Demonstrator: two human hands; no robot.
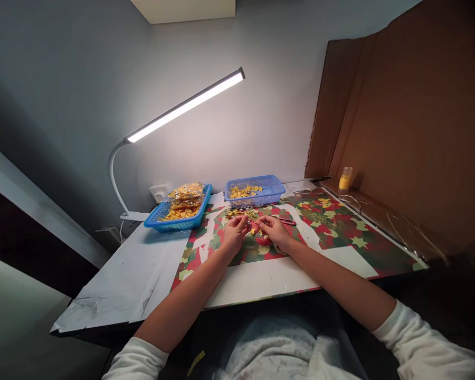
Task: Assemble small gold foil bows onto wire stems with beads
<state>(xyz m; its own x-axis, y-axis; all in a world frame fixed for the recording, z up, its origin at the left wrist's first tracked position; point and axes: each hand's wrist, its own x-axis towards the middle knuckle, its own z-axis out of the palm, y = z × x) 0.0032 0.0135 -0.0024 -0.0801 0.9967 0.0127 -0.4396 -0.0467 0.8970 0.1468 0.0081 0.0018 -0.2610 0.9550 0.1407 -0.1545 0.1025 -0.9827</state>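
My left hand (235, 232) is closed in a pinch on a small silvery piece (248, 223), too small to name. Close beside it, my right hand (275, 232) also pinches, its fingertips near the left ones; what they hold is too small to make out. Below the fingertips a small yellow bow-like piece (255, 231) shows. Just beyond my hands lies a pile of thin golden strands (250, 213) with dark, shiny bits behind it. A pink-handled tool (287, 221), perhaps a cutter, rests past my right hand.
A blue basket (174, 225) with bagged and loose yellow pieces stands at the left; a lilac-blue basket (275, 196) with yellow bows stands behind. A lamp (186, 108) arches over the table (142, 269). A yellow-filled bottle (344, 180) stands by the cardboard wall (399, 116).
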